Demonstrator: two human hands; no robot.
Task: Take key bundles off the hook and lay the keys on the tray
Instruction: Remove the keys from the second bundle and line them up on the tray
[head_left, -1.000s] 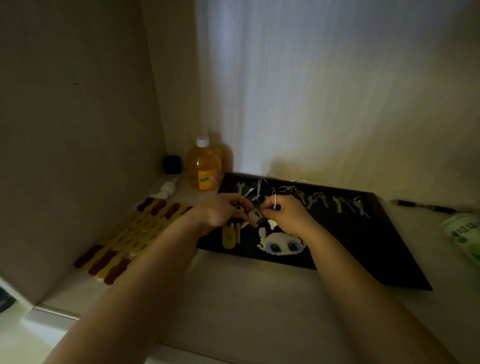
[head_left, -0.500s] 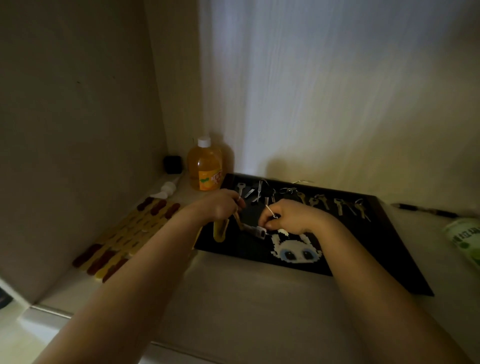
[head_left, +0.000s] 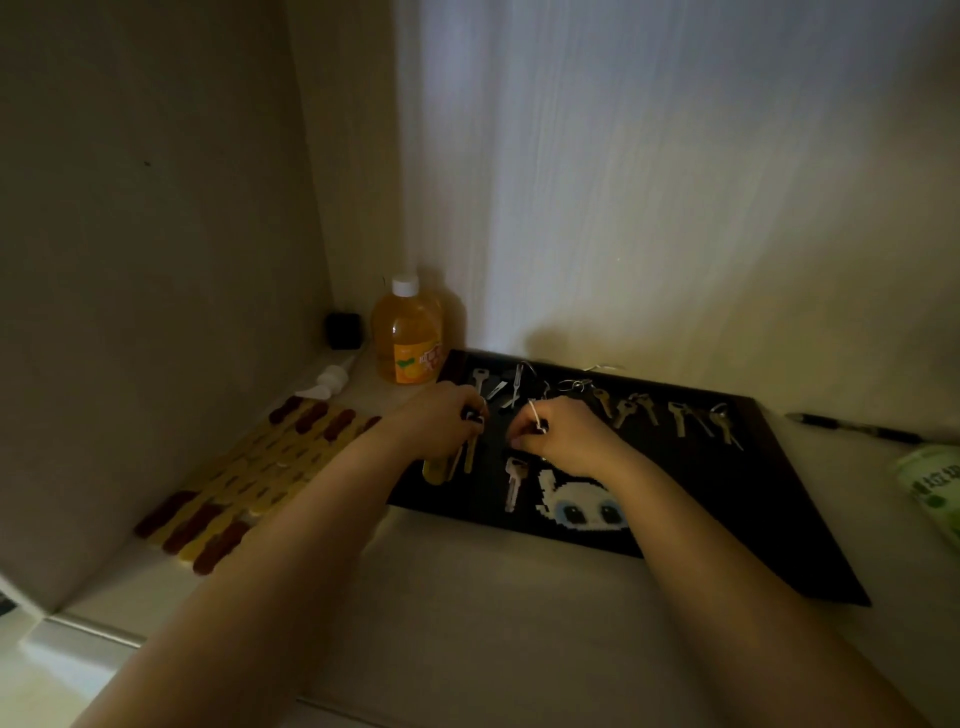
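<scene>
A black tray (head_left: 769, 499) with a white pixel-art rabbit face lies on the shelf. Several loose keys (head_left: 639, 408) are spread along its far edge. My left hand (head_left: 441, 421) is closed on a key bundle (head_left: 454, 460) whose yellow tag and keys hang below the fingers, over the tray's left end. Close to its right, my right hand (head_left: 563, 428) pinches a thin key ring (head_left: 535, 415). One silver key (head_left: 514, 483) lies flat on the tray just below my right hand, beside the rabbit face.
An orange drink bottle (head_left: 408, 340) stands at the tray's far left corner, with a small black cube (head_left: 343, 330) and a white pump nozzle (head_left: 330, 379) beside it. A yellow and brown mat (head_left: 249, 473) lies left. A pen (head_left: 852, 428) and a green packet (head_left: 935, 491) lie right.
The silver key that my hands were working off the ring now lies on the tray below my right hand. My hands have drawn slightly apart.
</scene>
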